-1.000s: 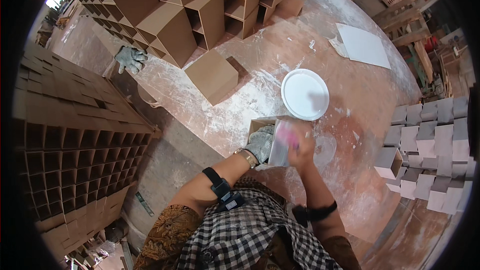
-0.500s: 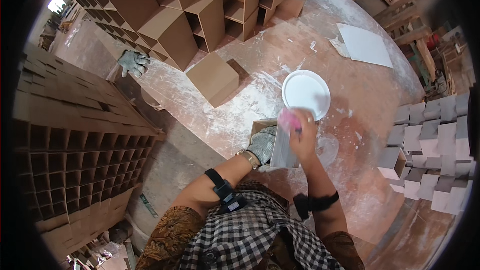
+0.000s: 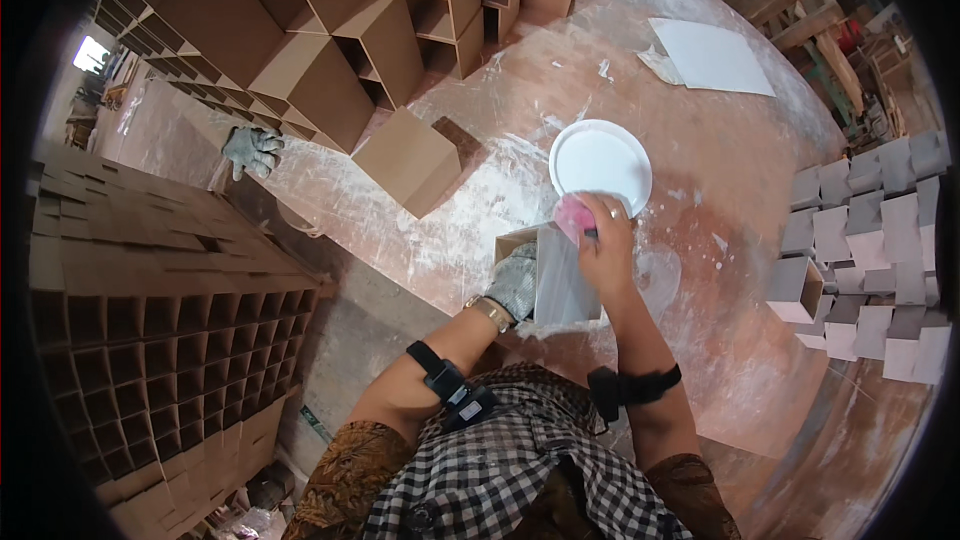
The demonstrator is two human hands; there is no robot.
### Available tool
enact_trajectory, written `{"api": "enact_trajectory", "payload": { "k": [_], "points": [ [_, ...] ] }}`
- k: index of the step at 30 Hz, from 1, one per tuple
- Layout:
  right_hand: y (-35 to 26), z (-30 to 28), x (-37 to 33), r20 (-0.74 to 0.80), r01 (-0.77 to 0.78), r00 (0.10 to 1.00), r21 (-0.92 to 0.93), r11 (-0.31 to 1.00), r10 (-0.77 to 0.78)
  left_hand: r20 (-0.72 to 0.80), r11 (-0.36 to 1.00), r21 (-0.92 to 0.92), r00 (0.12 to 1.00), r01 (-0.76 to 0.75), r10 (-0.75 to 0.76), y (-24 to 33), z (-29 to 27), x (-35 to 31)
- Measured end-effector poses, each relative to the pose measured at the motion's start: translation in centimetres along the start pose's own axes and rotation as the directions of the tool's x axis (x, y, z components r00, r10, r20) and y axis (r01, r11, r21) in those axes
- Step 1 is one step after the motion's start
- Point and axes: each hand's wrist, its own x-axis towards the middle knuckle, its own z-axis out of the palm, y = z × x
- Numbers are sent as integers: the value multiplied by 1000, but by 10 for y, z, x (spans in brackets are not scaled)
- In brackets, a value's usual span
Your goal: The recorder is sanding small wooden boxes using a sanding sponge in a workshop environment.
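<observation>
A rectangular box (image 3: 568, 285) with a wet-looking, whitish-grey side stands close to my body on the table. My left hand (image 3: 514, 283), in a grey knit glove, reaches into its open brown end and holds it; the fingertips are hidden inside. In my bare right hand (image 3: 606, 245) is a pink sponge-like pad (image 3: 574, 217), pinched above the box's right upper edge; a small dark bit shows by the fingers. Just beyond that hand lies a round white tray (image 3: 597, 162) with a raised rim, partly covered by the hand.
Brown boxes with open compartments (image 3: 330, 80) are stacked at the far left, with a single brown box (image 3: 408, 162) before them. An empty glove (image 3: 252, 151) lies at the table edge. White sheet (image 3: 715, 57) far right; coated boxes (image 3: 865, 230) stacked right; more brown boxes (image 3: 170, 340) left.
My right hand and the pink pad have shifted slightly toward the box's far edge and are less blurred. The left hand stays in the box. The whole view has shifted a little.
</observation>
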Motion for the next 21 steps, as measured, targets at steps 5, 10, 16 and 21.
{"api": "enact_trajectory", "payload": {
  "k": [5,10,16,21],
  "points": [
    [-15,-18,-55,152,270,949,53,961,-275,6,964,218,988,-153,155,-24,8,-4],
    [9,-29,-67,250,243,928,149,958,-275,-24,982,188,1000,7,-2,23,-13,-9],
    [45,-14,0,-34,53,998,145,988,-49,-88,993,121,996,-12,23,-13,5,-8],
    [18,-31,-100,-4,206,977,253,945,-212,-97,953,302,994,-21,53,-5,-1,-13]
  ]
}}
